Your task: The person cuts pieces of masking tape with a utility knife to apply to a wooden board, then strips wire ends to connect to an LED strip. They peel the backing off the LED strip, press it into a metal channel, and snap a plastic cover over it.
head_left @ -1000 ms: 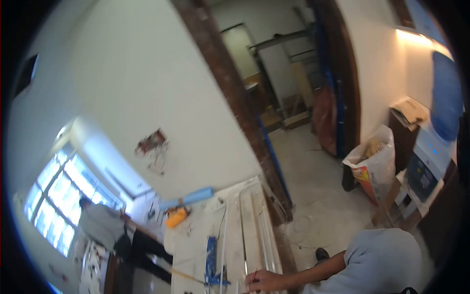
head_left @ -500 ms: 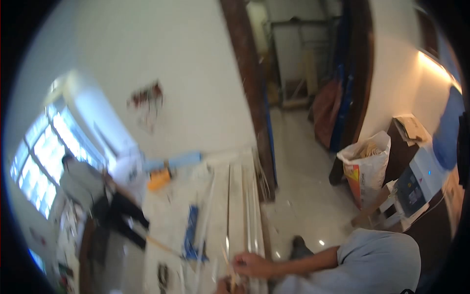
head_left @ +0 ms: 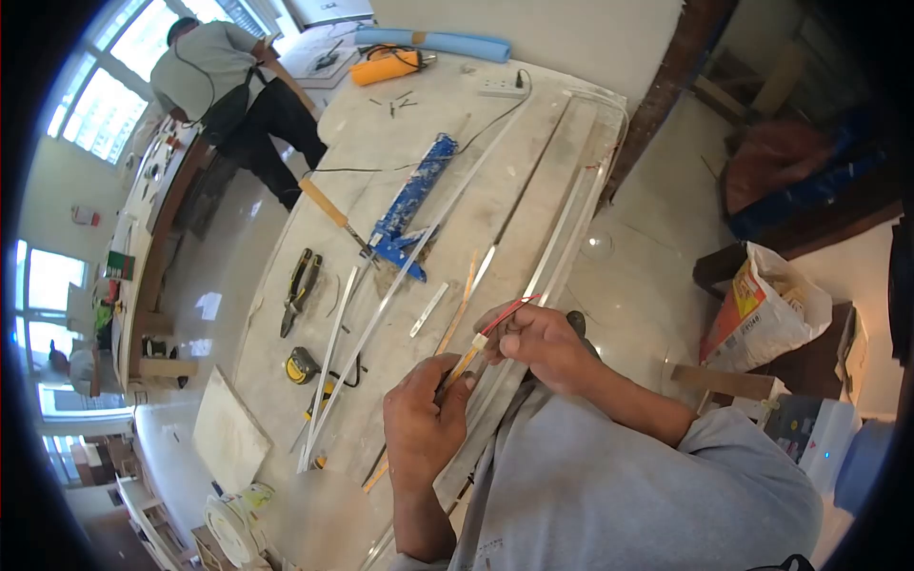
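Observation:
My left hand (head_left: 424,409) is closed around a thin yellow LED strip (head_left: 464,362) and pinches it near its end. A small white connector (head_left: 479,340) sits on that end, and red wires (head_left: 511,312) run out of it. My right hand (head_left: 547,347) pinches the wires just beyond the connector, its fingertips partly covering them. Under both hands lie long pale metal profiles (head_left: 562,249) along the table's edge. More of the yellow strip (head_left: 470,276) lies on the table beyond my left hand, and a short white piece (head_left: 428,309) is beside it.
On the worktable (head_left: 314,224) lie a blue caulking gun (head_left: 409,205), a soldering iron (head_left: 326,203), pliers (head_left: 301,290), a tape measure (head_left: 303,365), an orange heat gun (head_left: 386,67) and a power strip (head_left: 502,88). A co-worker (head_left: 214,81) bends over another bench. A sack (head_left: 762,309) stands at right.
My view has swung down and left, bringing the table and both hands nearer the middle. The hands now show clearly with the strip and wires; the earlier frame is blurred.

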A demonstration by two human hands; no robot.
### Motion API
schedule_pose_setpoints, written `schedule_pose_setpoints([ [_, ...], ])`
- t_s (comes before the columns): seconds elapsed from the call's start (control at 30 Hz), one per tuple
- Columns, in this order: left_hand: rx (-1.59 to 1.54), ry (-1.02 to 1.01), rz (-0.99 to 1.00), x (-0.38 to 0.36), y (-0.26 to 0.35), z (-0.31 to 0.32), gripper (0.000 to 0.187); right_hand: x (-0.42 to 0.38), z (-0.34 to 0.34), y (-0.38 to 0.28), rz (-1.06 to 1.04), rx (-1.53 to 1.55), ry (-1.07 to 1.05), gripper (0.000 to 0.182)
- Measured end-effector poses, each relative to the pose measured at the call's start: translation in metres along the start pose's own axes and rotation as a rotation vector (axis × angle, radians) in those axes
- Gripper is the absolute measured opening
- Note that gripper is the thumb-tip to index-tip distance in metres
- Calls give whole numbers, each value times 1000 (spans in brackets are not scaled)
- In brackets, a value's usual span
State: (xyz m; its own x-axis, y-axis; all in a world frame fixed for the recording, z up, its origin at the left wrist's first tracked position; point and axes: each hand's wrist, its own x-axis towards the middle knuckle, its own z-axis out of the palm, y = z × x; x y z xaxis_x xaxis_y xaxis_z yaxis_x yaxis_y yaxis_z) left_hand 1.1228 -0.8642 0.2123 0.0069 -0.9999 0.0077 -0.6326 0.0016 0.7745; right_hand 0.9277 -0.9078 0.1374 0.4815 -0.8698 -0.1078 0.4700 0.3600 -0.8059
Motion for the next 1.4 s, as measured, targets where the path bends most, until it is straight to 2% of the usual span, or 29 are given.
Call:
schedule_pose_setpoints([
  [0.17, 15, 49, -57, -2, 8, 2, 19, 9, -2, -1, -15, 17, -85, 38],
  [0.27, 20, 97, -89, -2, 11, 4, 19, 12, 2, -12, 42, 20, -27, 30],
  [0.33, 16, 134, -110, -2, 14, 7, 20, 16, 1, -17, 17, -89, -39, 22],
  [0.53, 49, 217, -232, 7, 17, 24, 20, 37, -8, -23, 119, -207, -34, 10],
  [0.57, 52, 226, -173, 8, 8, 31, 20, 39, -11, -25, 142, -199, -93, 10],
  [0.63, 77, 270, -130, 8, 7, 32, 18, 49, -16, -26, 57, -528, -44, 7],
  [0.77, 301, 292, -175, 9, 6, 40, 22, 65, -26, -14, 80, -387, -61, 7],
  [0.8, 364, 336, -191, 7, 8, 41, 22, 71, -32, -10, 109, -368, -151, 7],
  [0.87, 445, 394, -237, 2, 5, 43, 22, 82, -42, -1, 87, -173, -112, 7],
  [0.97, 473, 431, -197, -2, -13, 45, 21, 94, -36, -12, 60, -274, -195, 9],
  [1.03, 485, 391, -122, 0, -21, 42, 23, 98, -46, -11, 66, -298, -290, 14],
  [1.1, 522, 405, -75, 9, -20, 41, 24, 98, -61, 6, 143, -94, -362, 22],
  [1.13, 535, 391, -29, 12, -19, 44, 26, 106, -82, 24, 212, -100, -499, 34],
  [1.17, 571, 393, -4, 18, -19, 49, 30, 106, -85, 41, 206, -79, -539, 34],
  [1.23, 527, 321, 21, 30, 4, 56, 31, 106, -67, 74, 9, -539, -670, 44],
  [1.27, 509, 412, 113, 37, 8, 66, 24, 69, -7, 76, -626, -1122, -348, 58],
  [1.3, 520, 378, 111, 48, 12, 79, 21, 74, 2, 93, -650, -1096, -356, 58],
  [1.37, 526, 337, 127, 59, 41, 92, 17, 92, 11, 123, 182, -570, -1008, 65],
  [1.4, 520, 328, 139, 60, 55, 99, 16, 78, 34, 109, 162, -569, -1020, 65],
])
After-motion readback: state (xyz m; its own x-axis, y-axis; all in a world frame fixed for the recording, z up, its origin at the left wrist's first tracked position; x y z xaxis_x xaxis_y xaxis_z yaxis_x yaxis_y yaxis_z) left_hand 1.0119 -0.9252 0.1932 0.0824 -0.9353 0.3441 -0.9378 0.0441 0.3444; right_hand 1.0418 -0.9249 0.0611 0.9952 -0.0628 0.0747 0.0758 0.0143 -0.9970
